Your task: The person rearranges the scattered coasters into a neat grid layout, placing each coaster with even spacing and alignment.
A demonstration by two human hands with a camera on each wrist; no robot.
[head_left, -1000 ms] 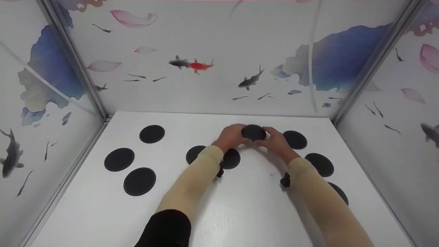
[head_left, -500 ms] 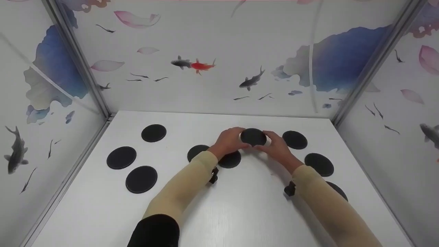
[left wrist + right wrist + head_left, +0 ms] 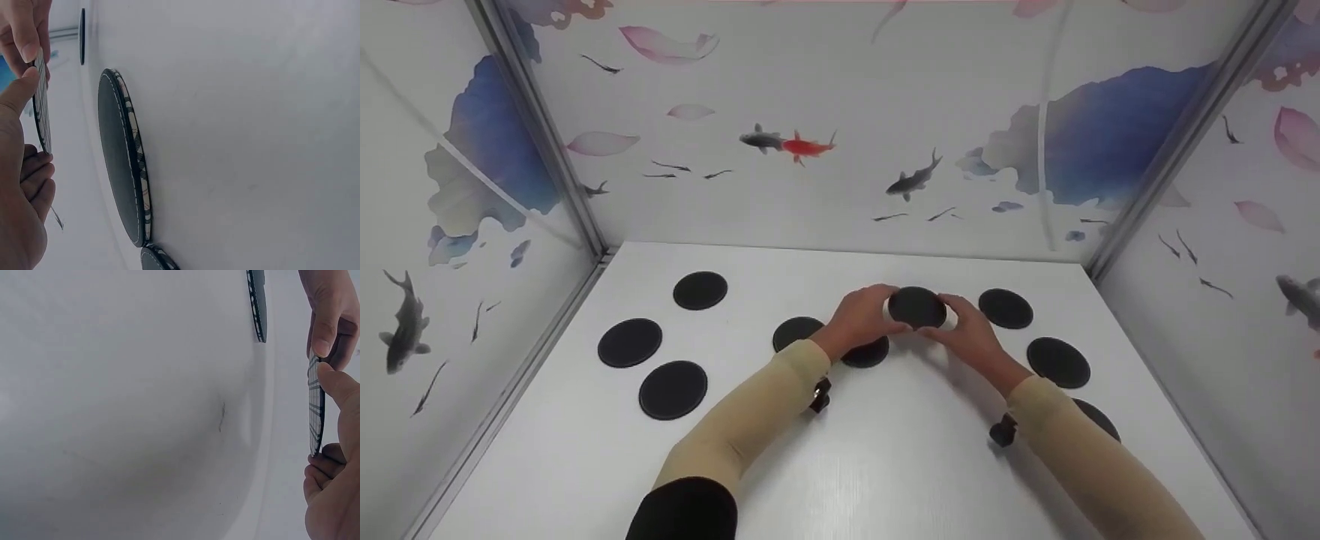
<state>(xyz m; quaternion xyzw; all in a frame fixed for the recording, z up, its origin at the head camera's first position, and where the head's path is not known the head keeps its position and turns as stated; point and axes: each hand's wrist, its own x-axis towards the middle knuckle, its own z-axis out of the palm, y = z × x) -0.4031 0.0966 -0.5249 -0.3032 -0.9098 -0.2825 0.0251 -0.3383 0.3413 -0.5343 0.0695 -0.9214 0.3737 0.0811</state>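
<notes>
Both hands hold one round black coaster (image 3: 916, 307) above the table, thumbs nearest the body. The left hand (image 3: 861, 324) grips its left side and the right hand (image 3: 964, 334) its right side. Pale slivers show beside the black face in the head view. In the left wrist view, the coaster (image 3: 42, 112) is seen nearly edge-on, with a pale checked underside. The right wrist view shows the same checked face on the coaster (image 3: 315, 410). Below the left hand lie two more coasters, one (image 3: 798, 332) partly behind the forearm, the other (image 3: 866, 354) partly behind the wrist.
On the white table (image 3: 885, 465), further black coasters lie flat: several at left, such as one (image 3: 630, 343), and several at right, such as one (image 3: 1058, 362). The right sleeve partly covers the nearest right one (image 3: 1099, 420). Printed wall panels (image 3: 840, 202) enclose the back and sides.
Both hands have drawn the held coaster a little toward the body. Pale slivers now show at its sides. The head view has shifted slightly; the coasters on the table stay put.
</notes>
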